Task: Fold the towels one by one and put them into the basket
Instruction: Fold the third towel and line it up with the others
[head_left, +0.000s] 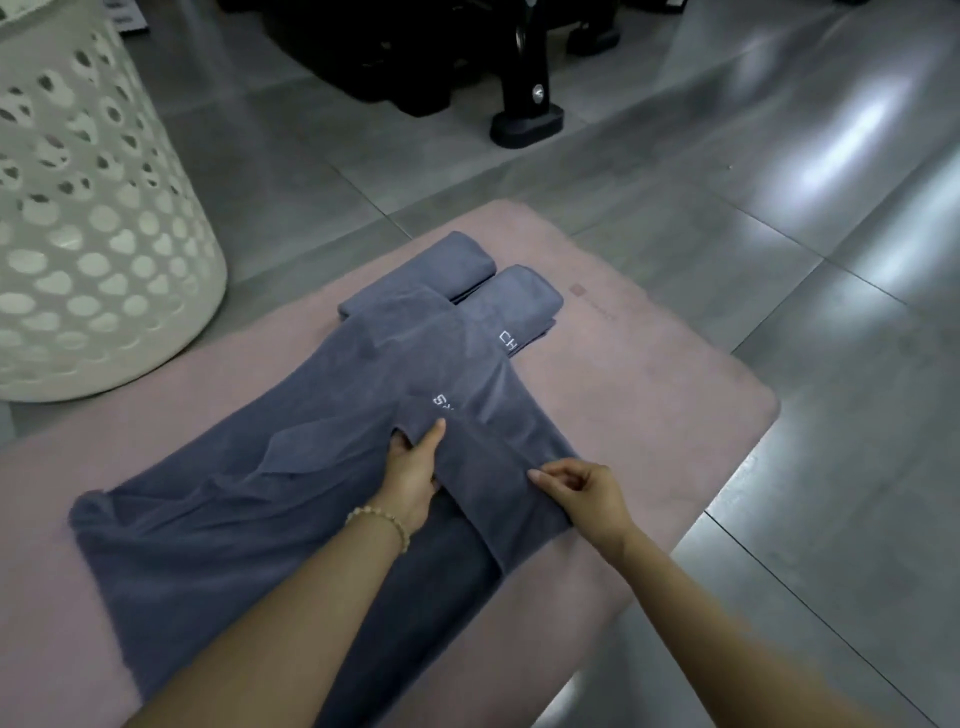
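Towel (234, 509) lies half-folded on the pink mat (649, 415); left hand (410, 478) grips its turned-over flap, right hand (587, 499) pinches the flap's edge. 2 folded towels (514, 299) wait beyond (unbasketed); basket (78, 234) stands nearby, contents hidden. Most work seemingly remains.

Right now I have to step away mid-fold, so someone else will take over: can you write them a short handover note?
Left hand grips a turned-over flap of the spread grey-blue terry towel; right hand pinches the same flap's near edge. That towel lies part-folded on the pink mat. Two folded grey-blue towels lie at the mat's far end. White perforated plastic basket stands far left; its inside is hidden. To do: finish this fold, then basket all three.
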